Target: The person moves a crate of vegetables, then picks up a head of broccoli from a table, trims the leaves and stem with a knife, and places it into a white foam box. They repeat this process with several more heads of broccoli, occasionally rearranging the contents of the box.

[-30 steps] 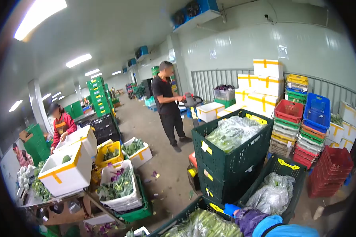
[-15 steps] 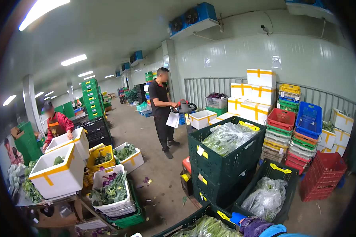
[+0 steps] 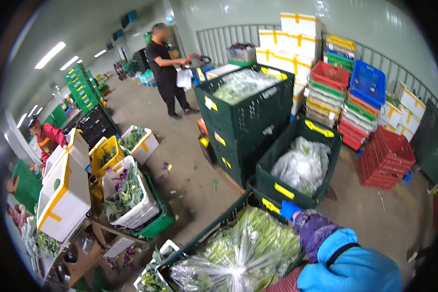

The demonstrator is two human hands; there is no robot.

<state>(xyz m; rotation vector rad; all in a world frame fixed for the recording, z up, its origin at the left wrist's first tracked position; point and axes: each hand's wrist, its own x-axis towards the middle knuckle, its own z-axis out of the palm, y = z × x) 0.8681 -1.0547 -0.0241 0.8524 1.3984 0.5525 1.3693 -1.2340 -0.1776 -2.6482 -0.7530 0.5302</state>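
My right hand (image 3: 289, 210), in a blue glove, is at the yellow handle (image 3: 271, 205) on the far rim of a dark green crate (image 3: 219, 225), its fingers bent over the edge. The sleeve on that arm is purple and light blue. Green leafy vegetables (image 3: 255, 233) in clear plastic, gathered at the front, fill this crate. Just beyond the hand stands another dark green crate (image 3: 263, 177) with a clear plastic bag (image 3: 304, 165) in it. My left hand is out of the frame.
Tall dark green crates (image 3: 246, 131) stand ahead on a low platform. A person in black (image 3: 165, 68) holds papers beyond them. Stacked red crates (image 3: 387, 158) are at the right. At the left are white foam boxes (image 3: 65, 199), a crate of vegetables (image 3: 151, 209) and a person in red (image 3: 48, 136).
The view has tilted down and turned, showing more of the near crate and my right arm. My right hand is now plainly visible at the crate's handle.
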